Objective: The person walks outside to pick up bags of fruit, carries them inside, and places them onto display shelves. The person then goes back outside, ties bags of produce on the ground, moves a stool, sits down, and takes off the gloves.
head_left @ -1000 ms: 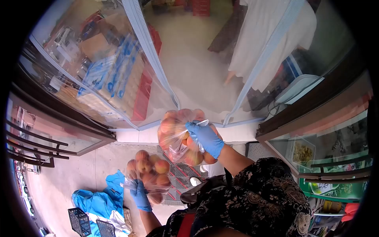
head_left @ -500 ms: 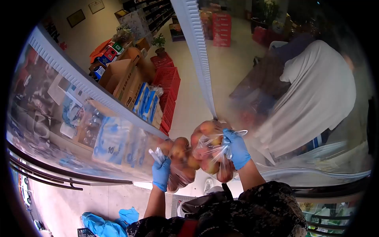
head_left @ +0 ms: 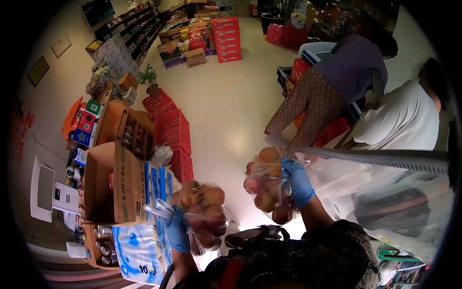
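Observation:
My left hand (head_left: 178, 231), in a blue glove, is closed on the gathered neck of a clear plastic bag of round reddish-yellow fruit (head_left: 204, 212), which look like apples or peaches. The bag hangs beside the wrist, its twisted top sticking out to the left. A second clear bag of similar fruit (head_left: 265, 185) hangs from my right hand (head_left: 297, 183), also gloved in blue and closed round the bag's neck. The two bags are apart, both in front of my body.
Red plastic crates (head_left: 172, 129), an open cardboard box (head_left: 115, 185) and a blue-white pack (head_left: 139, 250) line the left side. On the right, two people bend over, one in a purple top (head_left: 353, 67), one in white (head_left: 404, 118). A transparent curtain (head_left: 385, 192) hangs near my right arm.
I have moved forward past the plastic curtain strips, and the shop inside shows clearly. The two bags have moved farther apart. Both hands still grip them.

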Motion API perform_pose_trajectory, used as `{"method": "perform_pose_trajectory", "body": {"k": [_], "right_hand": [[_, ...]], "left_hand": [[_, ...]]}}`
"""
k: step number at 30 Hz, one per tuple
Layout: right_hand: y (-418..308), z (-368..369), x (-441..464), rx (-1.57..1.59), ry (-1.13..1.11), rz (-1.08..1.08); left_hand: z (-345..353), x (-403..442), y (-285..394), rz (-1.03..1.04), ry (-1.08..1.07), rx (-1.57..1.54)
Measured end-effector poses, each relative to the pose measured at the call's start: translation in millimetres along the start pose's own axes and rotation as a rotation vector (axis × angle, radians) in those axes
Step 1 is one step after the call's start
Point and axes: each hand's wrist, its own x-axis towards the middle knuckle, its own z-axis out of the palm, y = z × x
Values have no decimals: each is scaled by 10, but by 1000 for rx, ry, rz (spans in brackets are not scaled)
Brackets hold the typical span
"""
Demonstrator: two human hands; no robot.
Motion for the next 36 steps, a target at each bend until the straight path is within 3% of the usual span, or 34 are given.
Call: {"method": "perform_pose_trajectory", "body": {"k": [3,6,12,15,19,21,27,30,34,36], "right_hand": [[98,183,800,24,155,-22],[182,361,1261,168,79,30],[-111,1160,2184,-164,134,-61],[-224,1451,3018,-364,-6,-148],[-404,1884,4151,-631,-252,-232],[-564,2123,4707,-581,-278,-133],[-1120,3045,6224,-552,-351,83],[-1138,3452,7174,-523,-407,-11],[-1267,4023,8193,-456,-388,146],[-1489,4343,8771,-502,-353,116]], "left_hand": [[34,855,105,68,14,85],[54,1562,180,7,-35,139],[306,3073,329,44,71,155],[662,3815,449,31,-75,127],[1344,4681,464,52,129,265],[1478,5102,619,5,149,408],[2188,6281,970,118,267,215],[2402,7109,1028,127,270,135],[2590,8188,1112,79,234,136],[2757,8801,1126,55,218,132]]}}
